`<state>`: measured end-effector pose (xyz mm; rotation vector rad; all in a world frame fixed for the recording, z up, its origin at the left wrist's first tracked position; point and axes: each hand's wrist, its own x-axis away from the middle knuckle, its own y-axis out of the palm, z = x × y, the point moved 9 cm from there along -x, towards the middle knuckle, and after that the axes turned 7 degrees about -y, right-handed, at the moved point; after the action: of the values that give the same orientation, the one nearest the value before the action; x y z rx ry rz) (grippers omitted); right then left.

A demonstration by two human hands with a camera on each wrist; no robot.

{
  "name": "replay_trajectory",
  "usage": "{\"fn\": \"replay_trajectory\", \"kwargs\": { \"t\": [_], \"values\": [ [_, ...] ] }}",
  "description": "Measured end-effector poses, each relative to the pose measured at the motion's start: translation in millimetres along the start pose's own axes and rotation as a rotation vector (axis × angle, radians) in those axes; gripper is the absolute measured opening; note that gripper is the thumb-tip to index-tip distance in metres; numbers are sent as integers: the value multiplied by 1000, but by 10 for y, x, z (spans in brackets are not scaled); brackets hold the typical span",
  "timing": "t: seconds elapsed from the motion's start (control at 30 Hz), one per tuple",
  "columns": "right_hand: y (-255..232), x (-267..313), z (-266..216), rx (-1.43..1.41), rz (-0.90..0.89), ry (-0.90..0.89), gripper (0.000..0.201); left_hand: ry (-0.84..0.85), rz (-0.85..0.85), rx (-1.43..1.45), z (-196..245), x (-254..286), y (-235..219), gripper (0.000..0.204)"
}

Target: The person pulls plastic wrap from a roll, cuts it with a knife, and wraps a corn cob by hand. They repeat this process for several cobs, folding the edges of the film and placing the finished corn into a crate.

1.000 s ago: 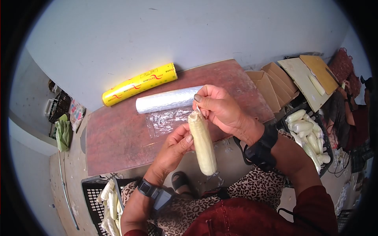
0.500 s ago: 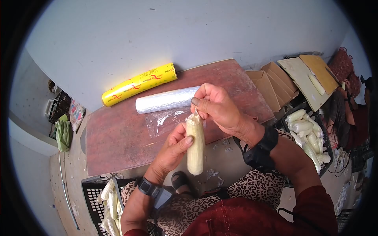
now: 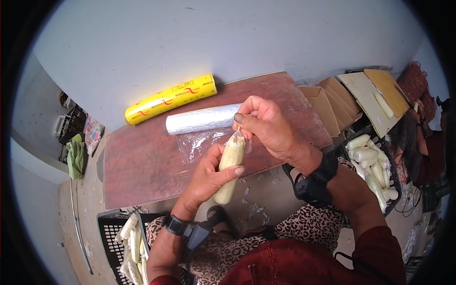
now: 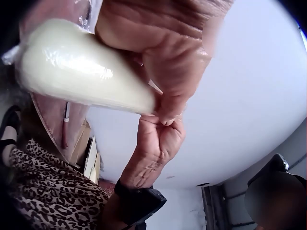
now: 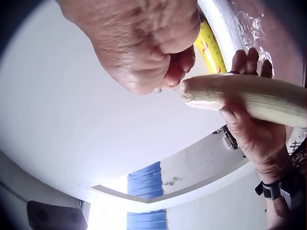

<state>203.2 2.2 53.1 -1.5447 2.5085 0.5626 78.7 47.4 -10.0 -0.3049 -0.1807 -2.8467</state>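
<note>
A pale ear of corn [image 3: 232, 154] in its inner husk, wrapped in clear film, is held up over the table's near edge. My left hand [image 3: 208, 176] grips it round the middle, thumb across the front. At its top end my right hand [image 3: 267, 127] pinches a twisted tail of film between thumb and fingers. The left wrist view shows the glossy film tight round the corn's rounded end [image 4: 67, 64]. Just behind the hands, a silvery roll of cling film [image 3: 202, 118] lies on the table with a loose sheet [image 3: 192, 147] spread in front.
A yellow printed roll [image 3: 171, 99] lies at the back of the reddish table [image 3: 137, 175] by the wall. Black crates with wrapped ears stand at the lower left [image 3: 108, 237] and right [image 3: 398, 183]. Cardboard boxes [image 3: 323, 107] stand to the right. Another person sits far right.
The ear of corn has turned so its lower end swings left toward me, and my left thumb now reaches farther across it. My right hand keeps pinching the film tail.
</note>
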Motion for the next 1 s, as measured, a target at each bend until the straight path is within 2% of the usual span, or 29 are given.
{"fn": "replay_trajectory", "kwargs": {
  "t": [0.13,0.23,0.43,0.63,0.73,0.83,1.0],
  "values": [
    [-81,-38,27,17,15,-17,8,36,-29,69,13,26,22,49],
    [-139,-45,30,31,38,-27,7,-7,-17,187,-56,25,-26,48],
    [-119,-17,22,66,42,-12,7,17,15,142,-22,35,-32,40],
    [-89,-13,35,109,11,-24,8,-117,-96,261,-79,62,-14,37],
    [-22,12,32,110,-29,2,8,-107,-99,264,-127,22,-2,61],
    [24,13,21,114,-56,-7,8,-43,-126,223,-149,-40,34,63],
    [-33,2,10,138,-36,-20,8,-52,-177,443,-137,-55,54,46]
  ]
}}
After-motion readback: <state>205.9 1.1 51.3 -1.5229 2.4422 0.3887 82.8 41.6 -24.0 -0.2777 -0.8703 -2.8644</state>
